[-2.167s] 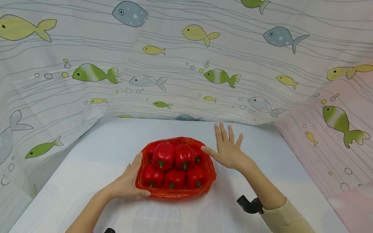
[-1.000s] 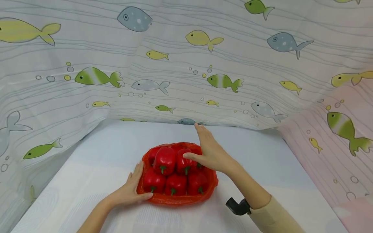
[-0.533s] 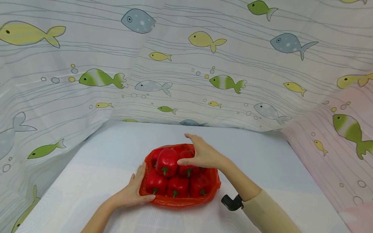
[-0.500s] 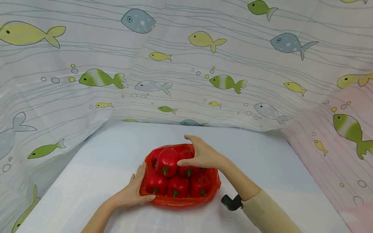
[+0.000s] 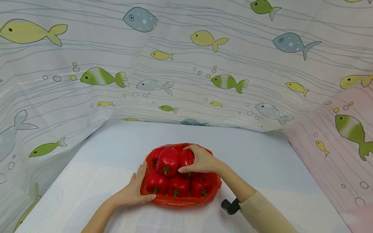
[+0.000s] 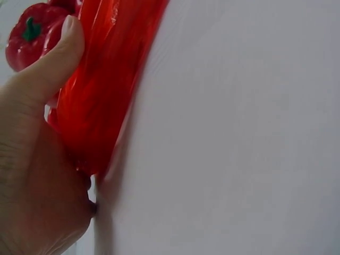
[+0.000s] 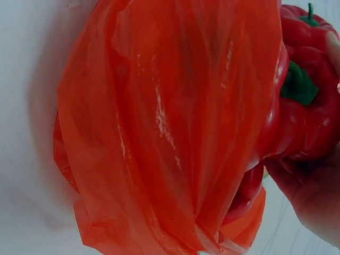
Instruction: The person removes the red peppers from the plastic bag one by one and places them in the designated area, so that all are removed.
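Note:
Several red bell peppers with green stems, one of them the front middle pepper (image 5: pixel 179 185), sit piled in an orange-red plastic bag (image 5: pixel 180 202) whose mouth is rolled open. My right hand (image 5: pixel 204 161) curls its thumb and fingers round the upper right bell pepper (image 5: pixel 186 158), partly covering it. In the right wrist view the right hand (image 7: pixel 319 199) is at that pepper's side, beyond the bag wall (image 7: pixel 175 106). Straight fingers of my left hand (image 5: pixel 132 191) lie along the bag's left side, the thumb at its front rim. The left wrist view shows that thumb (image 6: pixel 58 56) against the bag.
The bag stands on a white, faintly patterned table cover (image 5: pixel 116 145). Behind and at the sides hangs a fish-print curtain (image 5: pixel 180 68), pinkish on the right. A black wrist camera mount (image 5: pixel 230 206) juts out below the right forearm.
From the bag's right side, my right hand has come left over the peppers, then lowered and closed round the upper right one. The left hand stays at the bag; the head view shifted slightly.

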`<state>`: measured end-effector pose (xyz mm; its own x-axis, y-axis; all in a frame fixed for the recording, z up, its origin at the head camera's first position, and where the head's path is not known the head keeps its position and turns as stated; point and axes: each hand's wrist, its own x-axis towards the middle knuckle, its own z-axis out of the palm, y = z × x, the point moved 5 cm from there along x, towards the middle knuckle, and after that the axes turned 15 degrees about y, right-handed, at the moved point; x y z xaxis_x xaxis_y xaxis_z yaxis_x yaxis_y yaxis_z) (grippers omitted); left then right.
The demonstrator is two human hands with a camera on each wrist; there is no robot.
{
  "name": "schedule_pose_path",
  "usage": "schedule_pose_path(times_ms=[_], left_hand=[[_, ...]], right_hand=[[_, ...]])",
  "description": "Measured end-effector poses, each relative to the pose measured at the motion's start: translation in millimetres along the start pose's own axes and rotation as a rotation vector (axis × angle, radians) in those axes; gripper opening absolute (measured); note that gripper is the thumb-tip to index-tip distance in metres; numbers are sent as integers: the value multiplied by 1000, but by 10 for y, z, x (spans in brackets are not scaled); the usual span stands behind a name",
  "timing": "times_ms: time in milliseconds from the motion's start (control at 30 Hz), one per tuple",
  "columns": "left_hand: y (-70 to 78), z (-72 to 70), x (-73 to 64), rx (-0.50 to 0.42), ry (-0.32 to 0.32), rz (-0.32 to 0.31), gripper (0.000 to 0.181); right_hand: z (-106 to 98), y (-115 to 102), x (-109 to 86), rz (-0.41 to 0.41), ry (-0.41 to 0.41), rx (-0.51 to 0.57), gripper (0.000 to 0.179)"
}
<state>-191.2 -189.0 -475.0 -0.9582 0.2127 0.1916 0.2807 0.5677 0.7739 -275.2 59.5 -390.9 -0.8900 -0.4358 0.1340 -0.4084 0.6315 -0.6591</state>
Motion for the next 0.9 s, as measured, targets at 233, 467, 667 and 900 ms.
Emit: schedule_pose_path(times_ms=[233, 467, 667, 900], left_hand=[[14, 0, -13, -4, 4, -6, 121], [31, -14, -17, -15, 5, 3, 122], [44, -21, -14, -20, 6, 9, 123], [34, -20, -19, -23, 4, 8, 123]], right_hand=[[6, -28, -5, -39, 17, -24, 86], [-5, -56, -16, -113, 99, -65, 81], [-103, -105, -40, -190, 194, -47, 76], [-330, -285, -56, -322, 288, 4, 75]])
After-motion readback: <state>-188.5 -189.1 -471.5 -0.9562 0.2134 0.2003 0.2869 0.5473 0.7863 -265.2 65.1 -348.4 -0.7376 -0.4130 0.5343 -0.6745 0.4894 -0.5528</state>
